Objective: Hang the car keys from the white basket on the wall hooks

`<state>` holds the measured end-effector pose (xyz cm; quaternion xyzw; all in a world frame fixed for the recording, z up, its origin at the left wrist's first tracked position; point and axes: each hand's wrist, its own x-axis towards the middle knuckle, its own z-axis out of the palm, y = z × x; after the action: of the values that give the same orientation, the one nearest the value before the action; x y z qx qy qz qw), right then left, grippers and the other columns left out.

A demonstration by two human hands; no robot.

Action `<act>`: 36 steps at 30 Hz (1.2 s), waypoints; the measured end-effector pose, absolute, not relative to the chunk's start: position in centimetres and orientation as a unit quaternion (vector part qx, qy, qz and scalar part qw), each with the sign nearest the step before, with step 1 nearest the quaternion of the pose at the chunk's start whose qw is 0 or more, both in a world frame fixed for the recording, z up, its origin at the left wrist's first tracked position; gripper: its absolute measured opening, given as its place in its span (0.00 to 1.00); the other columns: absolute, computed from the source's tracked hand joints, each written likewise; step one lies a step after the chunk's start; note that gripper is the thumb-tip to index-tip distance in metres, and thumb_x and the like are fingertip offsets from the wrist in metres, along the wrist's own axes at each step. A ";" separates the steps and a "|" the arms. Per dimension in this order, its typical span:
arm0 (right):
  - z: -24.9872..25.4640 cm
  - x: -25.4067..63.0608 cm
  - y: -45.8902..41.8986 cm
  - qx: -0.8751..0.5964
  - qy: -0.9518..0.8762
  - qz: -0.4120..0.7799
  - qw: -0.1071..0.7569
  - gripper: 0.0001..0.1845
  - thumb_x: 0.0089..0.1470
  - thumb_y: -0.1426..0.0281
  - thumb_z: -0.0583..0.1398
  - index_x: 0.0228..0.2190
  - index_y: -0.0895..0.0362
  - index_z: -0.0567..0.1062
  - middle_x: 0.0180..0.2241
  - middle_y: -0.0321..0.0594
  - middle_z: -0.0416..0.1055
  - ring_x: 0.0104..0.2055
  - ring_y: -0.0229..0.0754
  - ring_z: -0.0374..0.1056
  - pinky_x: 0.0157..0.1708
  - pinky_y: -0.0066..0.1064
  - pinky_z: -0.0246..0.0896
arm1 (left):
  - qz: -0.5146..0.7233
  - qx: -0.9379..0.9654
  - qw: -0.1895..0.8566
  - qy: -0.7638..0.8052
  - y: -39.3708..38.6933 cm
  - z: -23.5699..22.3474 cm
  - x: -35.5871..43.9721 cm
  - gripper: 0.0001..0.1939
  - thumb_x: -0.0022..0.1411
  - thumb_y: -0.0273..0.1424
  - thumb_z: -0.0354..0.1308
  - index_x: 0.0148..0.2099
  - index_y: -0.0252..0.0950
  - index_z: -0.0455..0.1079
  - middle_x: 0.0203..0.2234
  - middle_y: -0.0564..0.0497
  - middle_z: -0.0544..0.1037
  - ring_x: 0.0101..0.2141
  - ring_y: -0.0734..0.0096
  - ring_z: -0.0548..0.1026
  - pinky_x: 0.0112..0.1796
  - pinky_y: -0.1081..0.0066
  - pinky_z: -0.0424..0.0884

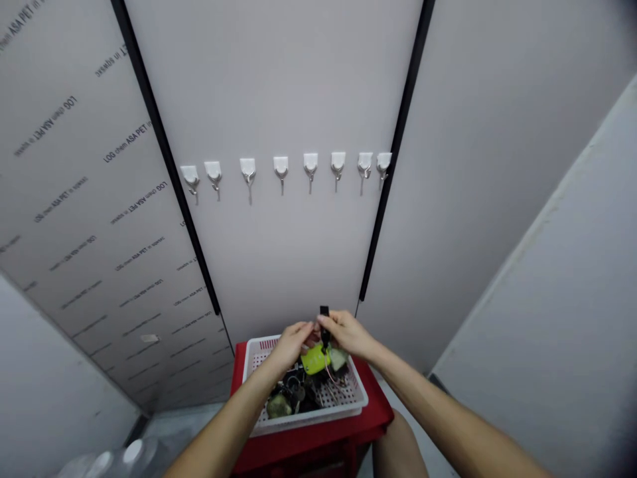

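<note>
My right hand pinches a small black strap-like piece over the basket, its top end sticking up past the thumb. Just below it is a bright yellow-green tag; whether the two are joined, I cannot tell. My left hand is closed right beside the right one, fingertips together, and what lies between them is hidden. Beneath both hands stands a white plastic basket holding several keys, dark key rings and fobs, a fuzzy greenish ball and a pale green piece.
The basket rests on a red stool against a grey wall panel. Several white hooks run in a row across the panel, between two black strips. Clear plastic containers with white caps are on the floor at lower left.
</note>
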<state>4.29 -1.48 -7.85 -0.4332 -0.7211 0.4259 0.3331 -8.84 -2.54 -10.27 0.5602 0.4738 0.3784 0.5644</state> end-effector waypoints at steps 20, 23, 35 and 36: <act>-3.6 5.7 -1.7 -0.391 -0.584 0.529 0.476 0.18 0.42 0.60 0.50 0.32 0.61 0.65 0.27 0.40 0.64 0.28 0.33 0.60 0.24 0.24 0.54 | 0.607 0.395 0.605 0.330 -1.9 -4.0 -6.0 0.11 0.41 0.35 0.52 0.22 0.33 0.56 0.13 0.59 0.61 0.15 0.83 0.59 0.18 0.80 0.55; -5.5 5.0 -2.8 -0.346 -0.625 0.588 0.380 0.19 0.42 0.60 0.49 0.35 0.60 0.63 0.24 0.37 0.64 0.26 0.32 0.60 0.24 0.25 0.54 | 0.641 0.336 0.624 0.294 -1.8 -3.2 -6.4 0.10 0.39 0.32 0.54 0.23 0.33 0.56 0.14 0.58 0.64 0.17 0.82 0.63 0.20 0.79 0.58; -3.5 7.2 -2.5 -0.421 -0.647 0.468 0.431 0.10 0.37 0.66 0.55 0.17 0.62 0.65 0.13 0.32 0.62 0.17 0.29 0.57 0.20 0.23 0.52 | 0.693 0.295 0.572 0.324 -1.0 -2.1 -10.6 0.07 0.38 0.26 0.52 0.25 0.33 0.59 0.14 0.57 0.67 0.17 0.80 0.65 0.20 0.78 0.60; -2.4 7.4 -2.3 -0.417 -0.645 0.445 0.460 0.10 0.37 0.66 0.55 0.17 0.62 0.65 0.13 0.33 0.62 0.17 0.29 0.57 0.20 0.24 0.53 | 0.686 0.301 0.570 0.338 -0.9 -2.2 -10.5 0.08 0.38 0.26 0.52 0.26 0.33 0.60 0.15 0.57 0.67 0.17 0.80 0.65 0.20 0.78 0.59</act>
<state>7.39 -2.28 -2.42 -0.4173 -0.6448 0.4454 0.4602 -10.50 -0.90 -2.17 0.3014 0.3377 0.6859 0.5698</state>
